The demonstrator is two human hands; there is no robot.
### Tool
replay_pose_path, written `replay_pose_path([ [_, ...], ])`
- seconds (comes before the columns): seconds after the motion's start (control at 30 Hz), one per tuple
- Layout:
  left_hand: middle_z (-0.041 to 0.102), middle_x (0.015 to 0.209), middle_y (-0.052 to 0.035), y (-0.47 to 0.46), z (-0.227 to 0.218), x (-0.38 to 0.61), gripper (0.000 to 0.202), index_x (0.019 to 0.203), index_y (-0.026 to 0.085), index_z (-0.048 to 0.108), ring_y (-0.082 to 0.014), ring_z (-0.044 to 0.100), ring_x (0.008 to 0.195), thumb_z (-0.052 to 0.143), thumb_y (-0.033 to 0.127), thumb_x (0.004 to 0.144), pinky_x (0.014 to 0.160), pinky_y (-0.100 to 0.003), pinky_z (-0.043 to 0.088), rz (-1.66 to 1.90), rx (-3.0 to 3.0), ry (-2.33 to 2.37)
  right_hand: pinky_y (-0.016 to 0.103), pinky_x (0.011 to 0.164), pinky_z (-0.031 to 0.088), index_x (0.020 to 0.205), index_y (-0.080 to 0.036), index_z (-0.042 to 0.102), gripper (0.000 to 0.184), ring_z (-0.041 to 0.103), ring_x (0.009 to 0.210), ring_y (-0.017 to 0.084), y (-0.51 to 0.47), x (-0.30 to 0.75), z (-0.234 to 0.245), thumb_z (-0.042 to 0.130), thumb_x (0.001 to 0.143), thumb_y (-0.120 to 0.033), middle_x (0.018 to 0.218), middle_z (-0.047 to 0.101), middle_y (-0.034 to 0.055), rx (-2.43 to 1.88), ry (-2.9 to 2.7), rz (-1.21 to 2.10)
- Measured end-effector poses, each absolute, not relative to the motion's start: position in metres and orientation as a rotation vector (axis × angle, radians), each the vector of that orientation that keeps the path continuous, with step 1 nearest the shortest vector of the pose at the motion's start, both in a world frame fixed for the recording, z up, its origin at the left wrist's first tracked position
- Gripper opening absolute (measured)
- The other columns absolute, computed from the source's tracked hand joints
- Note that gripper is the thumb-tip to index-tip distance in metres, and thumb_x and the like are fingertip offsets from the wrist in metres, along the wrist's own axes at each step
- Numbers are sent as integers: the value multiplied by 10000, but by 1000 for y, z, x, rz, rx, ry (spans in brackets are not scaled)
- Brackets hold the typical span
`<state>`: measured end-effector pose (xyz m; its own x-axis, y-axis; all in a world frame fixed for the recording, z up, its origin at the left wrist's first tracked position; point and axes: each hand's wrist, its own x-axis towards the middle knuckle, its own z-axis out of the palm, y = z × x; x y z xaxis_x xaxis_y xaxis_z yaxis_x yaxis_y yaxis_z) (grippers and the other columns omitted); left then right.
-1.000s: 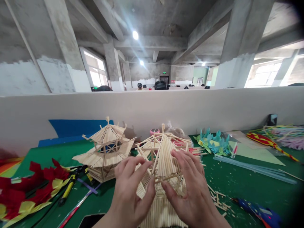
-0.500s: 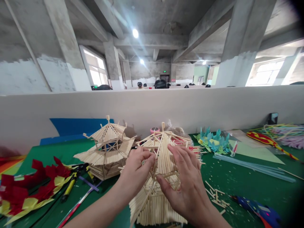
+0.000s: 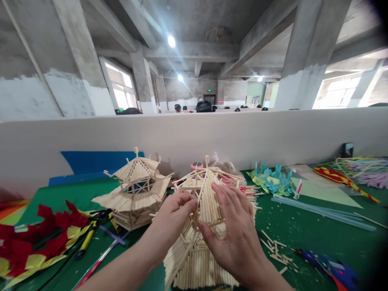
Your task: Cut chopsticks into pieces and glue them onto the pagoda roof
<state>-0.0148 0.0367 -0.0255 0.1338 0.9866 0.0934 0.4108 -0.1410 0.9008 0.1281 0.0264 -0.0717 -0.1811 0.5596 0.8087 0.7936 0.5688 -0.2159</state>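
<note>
A stick-built pagoda model (image 3: 206, 194) stands on the green table (image 3: 306, 234) right in front of me. My left hand (image 3: 174, 216) pinches thin sticks on the left side of its upper roof. Against the right side of that roof presses my right hand (image 3: 232, 228), fingers curved around the sticks and thumb underneath. The lower roof of the model (image 3: 197, 262) spreads out below both hands. A second, finished stick pagoda (image 3: 135, 192) stands to the left, untouched.
Red and yellow paper shapes (image 3: 36, 238) lie at the left, with yellow-handled pliers (image 3: 87, 238) beside them. Teal paper flowers (image 3: 273, 182), a glue tube (image 3: 298, 190), blue strips (image 3: 321, 210), loose stick offcuts (image 3: 274, 248) and a blue glue gun (image 3: 327, 266) lie right. A grey partition (image 3: 242, 137) runs behind.
My left hand has moved up from the model's lower side to its upper roof and closed into a pinch. The model has shifted slightly away from me; the right hand stays on it.
</note>
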Motion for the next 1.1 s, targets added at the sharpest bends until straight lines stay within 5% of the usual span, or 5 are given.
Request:
replay_pose_path([
  [1.1,539,877,-18,37,-27,-18,77,653,184,565,-183,503,844,543,253,677,741,-285,364,987,1607,1368,441,926,301,1260,-143,324,603,352,1124,263,24,127,-68,546,718,-287,1188,471,96,-1128,-1860,-258],
])
